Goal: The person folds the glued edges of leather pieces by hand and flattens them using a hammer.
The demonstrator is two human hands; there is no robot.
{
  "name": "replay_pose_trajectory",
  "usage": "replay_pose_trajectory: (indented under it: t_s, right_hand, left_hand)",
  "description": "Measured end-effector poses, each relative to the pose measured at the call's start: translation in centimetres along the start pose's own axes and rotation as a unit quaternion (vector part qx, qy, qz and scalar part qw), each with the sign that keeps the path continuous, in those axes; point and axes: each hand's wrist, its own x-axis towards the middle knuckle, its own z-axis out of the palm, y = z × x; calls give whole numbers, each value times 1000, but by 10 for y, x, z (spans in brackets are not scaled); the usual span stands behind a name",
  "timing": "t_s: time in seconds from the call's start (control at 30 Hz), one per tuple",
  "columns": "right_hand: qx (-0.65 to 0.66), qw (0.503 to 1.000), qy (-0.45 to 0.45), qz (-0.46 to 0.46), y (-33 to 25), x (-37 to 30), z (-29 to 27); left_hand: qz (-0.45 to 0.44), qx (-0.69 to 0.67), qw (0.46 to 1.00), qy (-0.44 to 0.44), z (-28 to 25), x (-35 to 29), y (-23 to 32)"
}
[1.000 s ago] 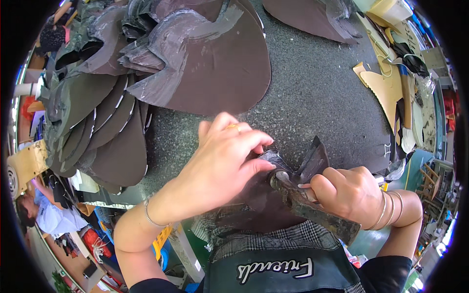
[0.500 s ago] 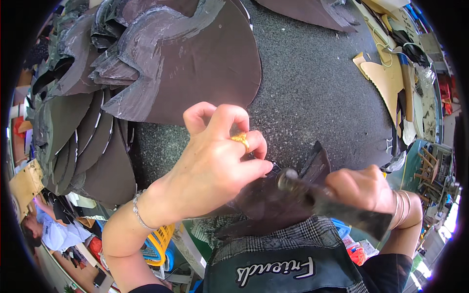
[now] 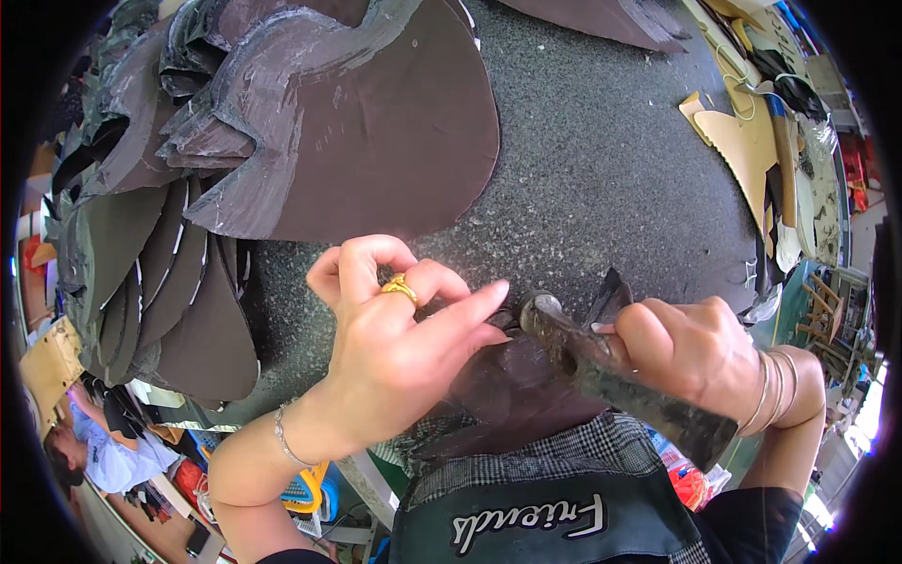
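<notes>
A dark brown leather-like piece [image 3: 517, 381] lies at the table's near edge, partly over my lap. My left hand [image 3: 390, 334], with thumb and forefinger close together, pinches the far edge of this piece. My right hand [image 3: 686, 352] is closed round a hammer [image 3: 648, 404]; most of its handle is hidden by the fist. The hammer's round face is at the piece's far edge, just right of my left fingertips. Whether it touches the material I cannot tell.
Stacked brown cut pieces [image 3: 395, 141] with greyish edges cover the far left of the dark speckled table [image 3: 583, 169]. Another brown piece [image 3: 611, 19] lies at the far edge. Tan scraps [image 3: 747, 155] and a wood-handled tool [image 3: 785, 179] lie at right. A person [image 3: 117, 442] is at left.
My left hand has shifted left and nearer to me, its thumb and forefinger now beside the hammer face. The hammer has come slightly left and down, and looks sharper than before.
</notes>
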Motion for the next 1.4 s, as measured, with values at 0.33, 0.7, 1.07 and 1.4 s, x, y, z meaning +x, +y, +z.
replay_pose_trajectory:
  t_s: [0.33, 0.7, 1.07, 1.4]
  right_hand:
    - [21, 1000, -4, 3, 4, 8, -7]
    - [20, 1000, -16, -6, 6, 19, -9]
    - [25, 999, 6, -19, 5, 22, -7]
    - [-35, 998, -45, -3, -11, 32, -10]
  left_hand:
    - [71, 47, 996, 0, 0, -10, 3]
    - [9, 20, 999, 26, 1, -14, 4]
    - [44, 80, 996, 21, -1, -23, 10]
    - [-2, 37, 998, 40, 3, -28, 10]
